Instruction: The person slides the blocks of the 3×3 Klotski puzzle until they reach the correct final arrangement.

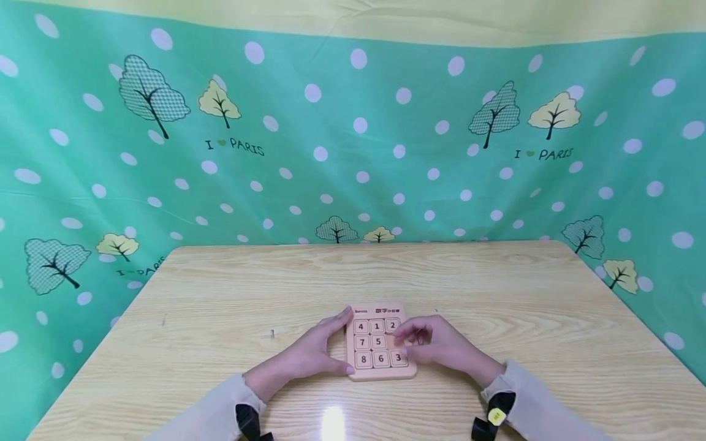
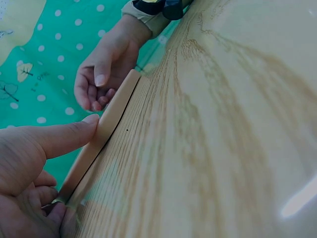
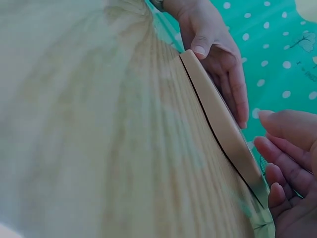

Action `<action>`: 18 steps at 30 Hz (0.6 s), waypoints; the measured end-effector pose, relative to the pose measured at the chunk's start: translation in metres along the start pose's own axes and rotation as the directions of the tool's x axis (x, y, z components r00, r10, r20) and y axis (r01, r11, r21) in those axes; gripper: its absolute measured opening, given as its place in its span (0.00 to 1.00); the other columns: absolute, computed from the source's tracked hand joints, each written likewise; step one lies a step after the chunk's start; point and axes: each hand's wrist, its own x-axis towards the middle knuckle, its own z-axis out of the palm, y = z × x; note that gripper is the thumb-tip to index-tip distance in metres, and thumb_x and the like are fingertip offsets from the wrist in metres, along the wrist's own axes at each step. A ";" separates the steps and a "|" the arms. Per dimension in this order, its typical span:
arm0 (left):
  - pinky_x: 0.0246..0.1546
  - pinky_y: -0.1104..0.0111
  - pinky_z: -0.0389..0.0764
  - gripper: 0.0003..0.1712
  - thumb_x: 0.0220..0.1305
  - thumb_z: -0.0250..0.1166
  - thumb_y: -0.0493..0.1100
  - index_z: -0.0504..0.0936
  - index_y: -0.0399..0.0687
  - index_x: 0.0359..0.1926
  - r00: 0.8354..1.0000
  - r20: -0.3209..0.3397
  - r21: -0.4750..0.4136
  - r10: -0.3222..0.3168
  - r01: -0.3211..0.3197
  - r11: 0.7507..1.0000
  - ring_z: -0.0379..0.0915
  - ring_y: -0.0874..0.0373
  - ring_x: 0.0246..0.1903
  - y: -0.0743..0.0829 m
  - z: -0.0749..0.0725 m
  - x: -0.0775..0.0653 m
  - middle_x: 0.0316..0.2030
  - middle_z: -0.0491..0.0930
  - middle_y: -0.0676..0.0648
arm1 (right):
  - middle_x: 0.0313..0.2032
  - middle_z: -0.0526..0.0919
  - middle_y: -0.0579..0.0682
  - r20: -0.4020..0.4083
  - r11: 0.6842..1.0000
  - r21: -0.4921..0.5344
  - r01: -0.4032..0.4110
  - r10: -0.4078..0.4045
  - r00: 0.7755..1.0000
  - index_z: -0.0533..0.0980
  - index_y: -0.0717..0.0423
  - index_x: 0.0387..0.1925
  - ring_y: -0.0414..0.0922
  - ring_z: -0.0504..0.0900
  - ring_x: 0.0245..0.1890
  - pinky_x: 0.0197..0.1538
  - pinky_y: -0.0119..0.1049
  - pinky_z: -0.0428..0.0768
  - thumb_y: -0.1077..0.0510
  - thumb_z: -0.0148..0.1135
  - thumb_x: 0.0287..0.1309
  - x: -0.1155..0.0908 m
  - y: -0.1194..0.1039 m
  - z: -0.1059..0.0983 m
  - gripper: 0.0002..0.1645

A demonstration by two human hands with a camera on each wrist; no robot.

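A pink number sliding puzzle (image 1: 380, 375) lies flat on the table, its numbered tiles in a square grid. The top row reads 4, 1, 2 and the bottom row 8, 6, 3. Beside the 5 tile (image 1: 378, 342), the middle row's right slot shows no tile, partly hidden by fingers. My left hand (image 1: 309, 350) holds the puzzle's left side, thumb at the near corner and fingers toward the far corner. Over the right edge hovers my right hand (image 1: 436, 344), fingers loosely bent, thumb apart from them, nothing seen between them in the right wrist view.
The pale wooden table (image 1: 231, 288) extends around the puzzle. A green dotted cloth (image 1: 353, 141) with printed trees hangs behind and at the sides. Black straps with small devices sit on both wrists, over light sleeves (image 1: 209, 410). Light glares off the table's near edge.
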 end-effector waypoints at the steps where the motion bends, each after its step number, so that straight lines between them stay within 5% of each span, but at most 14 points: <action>1: 0.70 0.49 0.43 0.60 0.41 0.76 0.49 0.53 0.42 0.72 1.000 -0.001 -0.002 0.000 0.000 1.000 0.41 0.46 0.71 0.000 0.000 0.000 0.73 0.47 0.47 | 0.35 0.84 0.49 -0.007 1.000 -0.003 -0.008 0.008 1.000 0.81 0.56 0.43 0.39 0.75 0.31 0.34 0.29 0.73 0.58 0.69 0.49 -0.002 0.000 -0.001 0.16; 18: 0.70 0.49 0.43 0.60 0.41 0.77 0.49 0.53 0.42 0.72 1.000 -0.001 -0.003 -0.014 0.014 1.000 0.41 0.46 0.71 0.002 0.000 0.000 0.73 0.47 0.47 | 0.37 0.81 0.48 -0.026 1.000 -0.017 -0.012 0.012 1.000 0.80 0.57 0.43 0.42 0.73 0.32 0.33 0.28 0.72 0.60 0.70 0.47 -0.018 -0.008 0.006 0.17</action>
